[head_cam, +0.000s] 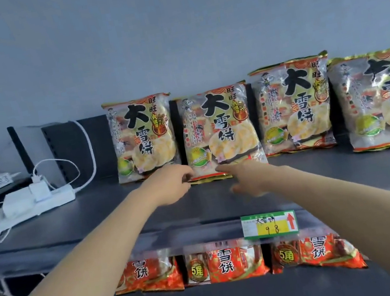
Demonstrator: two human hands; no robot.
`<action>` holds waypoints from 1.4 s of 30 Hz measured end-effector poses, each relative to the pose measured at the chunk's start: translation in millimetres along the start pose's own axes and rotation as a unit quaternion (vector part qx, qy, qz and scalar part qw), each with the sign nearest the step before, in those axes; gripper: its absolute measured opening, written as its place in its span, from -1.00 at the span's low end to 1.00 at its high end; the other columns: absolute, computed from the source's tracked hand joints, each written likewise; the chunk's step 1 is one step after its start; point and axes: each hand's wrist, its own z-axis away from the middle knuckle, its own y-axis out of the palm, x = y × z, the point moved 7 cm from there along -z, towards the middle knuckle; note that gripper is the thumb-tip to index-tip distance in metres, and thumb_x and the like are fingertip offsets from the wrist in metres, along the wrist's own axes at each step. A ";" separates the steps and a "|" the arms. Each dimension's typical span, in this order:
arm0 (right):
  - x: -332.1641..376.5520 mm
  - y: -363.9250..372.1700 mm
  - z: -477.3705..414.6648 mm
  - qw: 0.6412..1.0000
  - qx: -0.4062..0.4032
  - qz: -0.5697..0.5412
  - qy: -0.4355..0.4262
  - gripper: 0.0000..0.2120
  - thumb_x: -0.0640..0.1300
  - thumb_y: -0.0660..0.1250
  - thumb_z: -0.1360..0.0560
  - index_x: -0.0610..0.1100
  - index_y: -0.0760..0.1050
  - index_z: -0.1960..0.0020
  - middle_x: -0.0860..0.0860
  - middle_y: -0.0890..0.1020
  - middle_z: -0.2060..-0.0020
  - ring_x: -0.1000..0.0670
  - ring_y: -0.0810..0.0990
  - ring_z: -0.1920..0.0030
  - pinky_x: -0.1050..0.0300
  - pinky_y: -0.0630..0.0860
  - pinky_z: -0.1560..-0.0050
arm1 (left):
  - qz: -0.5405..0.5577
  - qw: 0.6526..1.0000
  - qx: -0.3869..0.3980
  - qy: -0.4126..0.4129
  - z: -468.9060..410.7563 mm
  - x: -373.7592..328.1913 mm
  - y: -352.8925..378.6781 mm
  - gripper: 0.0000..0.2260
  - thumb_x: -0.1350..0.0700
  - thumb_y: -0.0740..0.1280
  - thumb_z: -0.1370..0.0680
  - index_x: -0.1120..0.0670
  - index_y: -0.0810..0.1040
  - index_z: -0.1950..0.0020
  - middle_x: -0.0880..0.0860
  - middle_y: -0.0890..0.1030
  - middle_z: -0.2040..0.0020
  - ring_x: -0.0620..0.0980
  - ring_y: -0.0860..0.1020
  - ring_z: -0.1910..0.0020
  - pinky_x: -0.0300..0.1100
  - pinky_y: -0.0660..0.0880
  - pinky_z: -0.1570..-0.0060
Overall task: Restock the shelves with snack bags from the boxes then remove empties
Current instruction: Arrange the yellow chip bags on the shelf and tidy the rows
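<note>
Second-from-left rice cracker bag (219,130): likely light, slippery film, brittle inside; grip seams. Left hand (173,186) pinches bottom seam; right hand (245,178) spread, touching bottom edge.

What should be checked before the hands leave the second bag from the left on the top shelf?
1. Second bag upright, front facing out: ok.
2. Its base in line with first bag and third bag: not ok, it sits further forward.
3. Left hand pinches its lower left corner: ok.
4. Right hand, finger stretched to its bottom edge: contact cannot tell, blurred.
5. Bare shelf left of the first bag for more stock: ok.
6. Box of fresh bags in reach: cannot tell, none in view.
</note>
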 end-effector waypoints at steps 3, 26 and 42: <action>-7.2 4.2 -26.6 1.000 0.001 -0.011 0.026 -0.44 -0.07 0.19 -0.60 0.06 0.07 -0.54 -0.16 0.40 -0.40 -0.21 0.42 -0.34 0.01 0.42 -0.25 | -0.010 1.000 0.003 -0.008 -28.2 29.1 8.7 -0.68 0.12 0.23 -0.59 0.05 0.46 -0.35 0.09 0.51 -0.26 0.08 0.50 -0.17 -0.05 0.47 -0.15; -17.2 0.4 -88.9 0.997 -0.008 -0.032 0.064 -0.46 -0.06 0.18 -0.60 0.05 0.09 -0.53 -0.11 0.39 -0.40 -0.19 0.43 -0.33 0.00 0.43 -0.25 | -0.053 0.988 -0.139 -0.041 -82.1 98.5 0.2 -0.85 0.14 0.21 -0.56 0.07 0.46 -0.12 0.08 0.27 -0.21 0.15 0.25 -0.27 -0.01 0.34 -0.25; -163.4 -40.9 4.5 0.973 -0.105 0.003 0.207 -0.54 -0.12 0.16 -0.56 -0.05 0.26 -0.46 -0.17 0.44 -0.34 -0.22 0.41 -0.32 -0.07 0.45 -0.25 | 0.095 0.977 -0.098 0.167 -123.1 -133.4 7.2 -0.61 0.13 0.19 -0.60 0.02 0.32 -0.43 0.06 0.29 -0.35 0.08 0.44 -0.21 -0.16 0.37 -0.05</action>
